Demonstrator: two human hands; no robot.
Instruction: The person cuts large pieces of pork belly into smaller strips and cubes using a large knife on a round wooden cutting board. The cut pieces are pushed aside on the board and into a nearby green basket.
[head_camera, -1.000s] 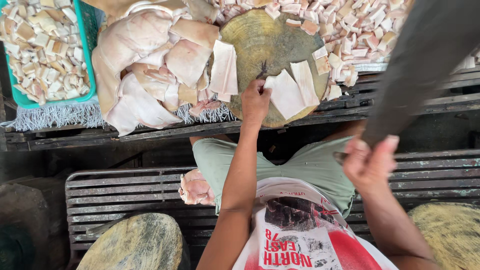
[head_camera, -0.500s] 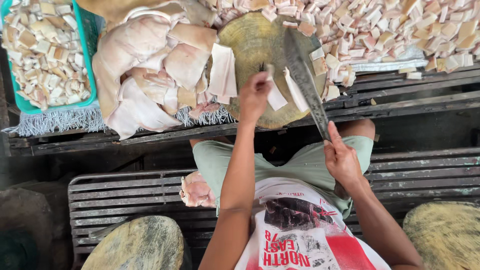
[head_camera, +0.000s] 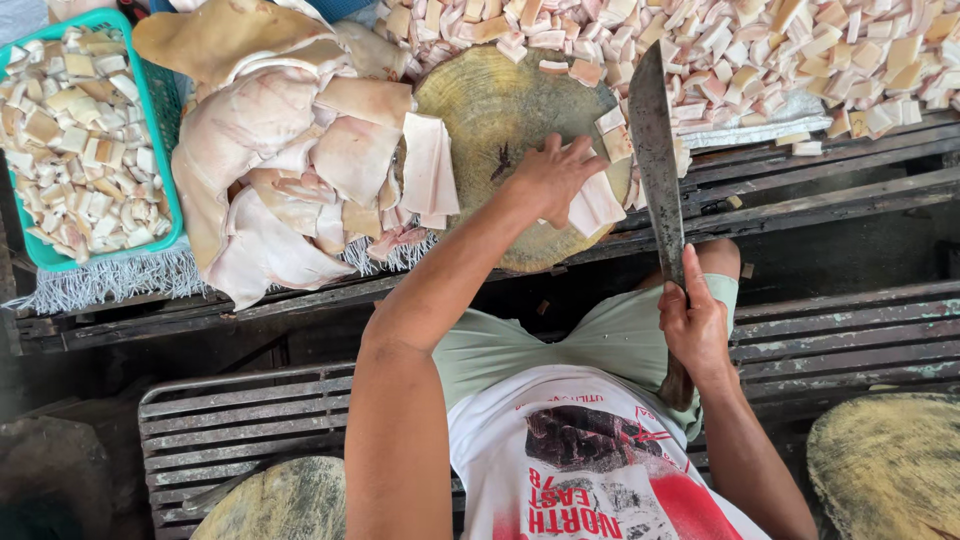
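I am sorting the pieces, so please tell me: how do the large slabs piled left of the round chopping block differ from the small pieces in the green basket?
The large slabs are broad, floppy, uneven sheets; the small pieces are little squarish chunks. The slabs lie loose and overlapping beside the round chopping block; the pieces sit contained in the green basket. Both are pale pink and cream.

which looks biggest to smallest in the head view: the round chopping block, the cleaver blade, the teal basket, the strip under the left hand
1. Round chopping block
2. Teal basket, though the frame cuts it off, so the top two are unsure
3. Cleaver blade
4. Pale strip under the left hand
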